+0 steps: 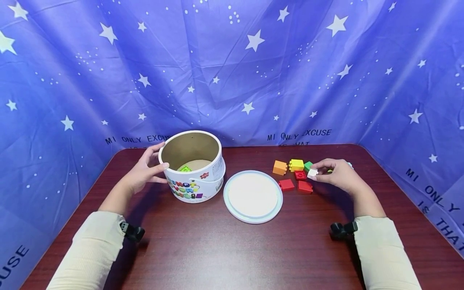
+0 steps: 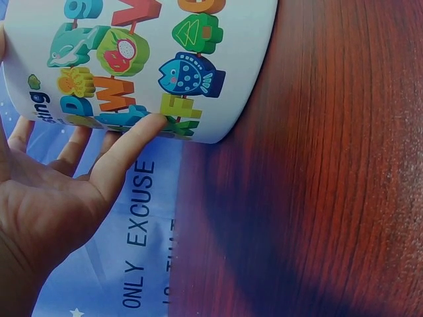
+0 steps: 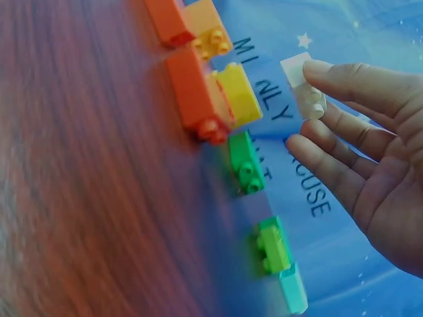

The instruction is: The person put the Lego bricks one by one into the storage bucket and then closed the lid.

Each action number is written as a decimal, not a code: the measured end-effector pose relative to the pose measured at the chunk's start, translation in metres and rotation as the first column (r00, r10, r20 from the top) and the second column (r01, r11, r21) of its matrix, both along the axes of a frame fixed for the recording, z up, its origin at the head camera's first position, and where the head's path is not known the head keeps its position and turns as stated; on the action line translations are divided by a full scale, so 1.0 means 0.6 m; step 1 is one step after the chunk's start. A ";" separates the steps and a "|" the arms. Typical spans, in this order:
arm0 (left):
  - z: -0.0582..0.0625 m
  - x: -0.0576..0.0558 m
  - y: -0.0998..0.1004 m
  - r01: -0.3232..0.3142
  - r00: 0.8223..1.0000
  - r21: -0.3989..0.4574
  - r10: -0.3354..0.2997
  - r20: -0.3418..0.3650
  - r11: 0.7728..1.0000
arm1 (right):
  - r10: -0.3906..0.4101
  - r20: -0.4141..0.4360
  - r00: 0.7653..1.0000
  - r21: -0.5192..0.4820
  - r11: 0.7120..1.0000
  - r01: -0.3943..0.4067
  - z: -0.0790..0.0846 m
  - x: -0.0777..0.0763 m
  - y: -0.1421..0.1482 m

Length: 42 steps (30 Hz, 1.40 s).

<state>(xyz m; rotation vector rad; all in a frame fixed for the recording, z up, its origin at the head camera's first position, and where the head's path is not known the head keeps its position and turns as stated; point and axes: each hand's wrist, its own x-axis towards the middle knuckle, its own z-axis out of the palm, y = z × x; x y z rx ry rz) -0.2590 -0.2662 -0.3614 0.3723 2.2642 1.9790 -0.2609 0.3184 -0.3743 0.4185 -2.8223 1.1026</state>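
My left hand (image 1: 143,171) holds the side of a white toy bucket (image 1: 197,185) printed with colourful letters. Its thumb lies at the rim, and the fingers spread along the outer wall; in the left wrist view one finger (image 2: 129,148) presses the printed side. A light green brick (image 1: 185,169) lies inside on the bucket's floor. Thumb and fingers of my right hand (image 1: 337,174) pinch a small white brick (image 3: 307,89), held above the loose bricks. Near that hand lie red bricks (image 1: 305,186), a yellow brick (image 1: 296,165), an orange brick (image 1: 280,167) and a green brick (image 3: 246,165).
A round white lid (image 1: 253,197) lies flat between the bucket and the bricks. A light green brick (image 3: 272,247) and a pale blue brick (image 3: 293,290) sit further right, mostly hidden by the right hand in the head view. Behind the dark red table (image 1: 232,249) hangs a starry blue cloth (image 1: 217,60).
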 end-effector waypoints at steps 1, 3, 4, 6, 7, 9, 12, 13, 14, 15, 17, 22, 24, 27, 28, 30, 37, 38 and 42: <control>0.000 0.000 0.000 0.000 1.000 0.000 0.000 0.000 1.000 | 0.005 -0.010 1.000 -0.008 1.000 -0.005 0.003 0.001 -0.003; -0.001 0.000 -0.001 -0.001 1.000 -0.001 0.001 0.002 1.000 | 0.018 -0.038 0.999 -0.019 1.000 -0.019 0.008 0.002 -0.010; -0.001 0.000 -0.001 -0.001 1.000 0.000 0.001 0.002 1.000 | 0.024 -0.052 0.998 -0.023 0.999 -0.026 0.010 0.002 -0.014; -0.001 0.001 -0.001 -0.002 1.000 -0.002 0.002 0.002 1.000 | 0.041 -0.078 0.996 -0.023 0.999 -0.043 0.016 0.003 -0.022; -0.001 0.001 -0.002 -0.002 1.000 -0.003 0.002 0.002 1.000 | 0.048 -0.088 0.995 -0.022 0.998 -0.050 0.019 0.004 -0.026; 0.000 0.001 -0.002 -0.001 1.000 -0.003 0.001 0.002 1.000 | 0.056 -0.101 0.993 -0.007 0.998 -0.057 0.027 0.005 -0.034; 0.000 0.001 -0.003 -0.002 1.000 -0.003 0.002 0.001 1.000 | 0.068 -0.100 0.993 0.007 0.998 -0.068 0.038 0.007 -0.046; 0.000 0.002 -0.003 -0.003 1.000 -0.004 0.003 0.002 1.000 | 0.073 -0.097 0.993 0.005 0.997 -0.073 0.042 0.007 -0.050; 0.000 0.002 -0.003 -0.003 1.000 -0.005 0.003 0.002 1.000 | 0.079 -0.095 0.992 0.003 0.997 -0.079 0.046 0.007 -0.054; 0.000 0.002 -0.003 -0.004 1.000 -0.007 0.004 0.002 1.000 | 0.087 -0.095 0.992 -0.004 0.996 -0.087 0.049 0.008 -0.058; 0.001 0.003 -0.003 -0.004 1.000 -0.007 0.004 0.001 1.000 | 0.105 -0.101 0.989 -0.017 0.994 -0.107 0.056 0.008 -0.066; 0.002 0.003 -0.003 -0.002 1.000 -0.003 0.002 0.001 1.000 | 0.134 -0.123 0.983 -0.013 0.991 -0.136 0.073 0.013 -0.084; 0.002 0.003 -0.002 -0.002 1.000 -0.001 0.002 0.002 1.000 | 0.143 -0.131 0.981 -0.006 0.989 -0.145 0.080 0.015 -0.091; 0.002 0.003 -0.002 -0.002 1.000 -0.002 0.002 0.002 1.000 | 0.176 -0.153 0.973 -0.007 0.984 -0.179 0.088 0.017 -0.101; 0.001 0.003 -0.002 -0.002 1.000 -0.002 0.002 0.002 1.000 | 0.189 -0.157 0.969 -0.011 0.981 -0.193 0.091 0.017 -0.105; 0.001 0.002 -0.002 -0.002 1.000 -0.003 0.002 0.002 1.000 | 0.213 -0.163 0.963 -0.008 0.976 -0.217 0.096 0.017 -0.112; 0.000 0.000 -0.002 0.002 1.000 0.006 -0.002 0.005 1.000 | 0.249 -0.133 0.959 -0.016 0.967 -0.253 0.112 0.018 -0.139; 0.000 0.000 -0.002 0.003 1.000 0.008 -0.003 0.005 1.000 | 0.255 -0.134 0.958 -0.016 0.966 -0.259 0.114 0.018 -0.142; 0.001 0.000 -0.001 0.000 1.000 0.007 0.000 0.003 1.000 | 0.303 -0.156 0.940 -0.017 0.951 -0.309 0.121 0.014 -0.155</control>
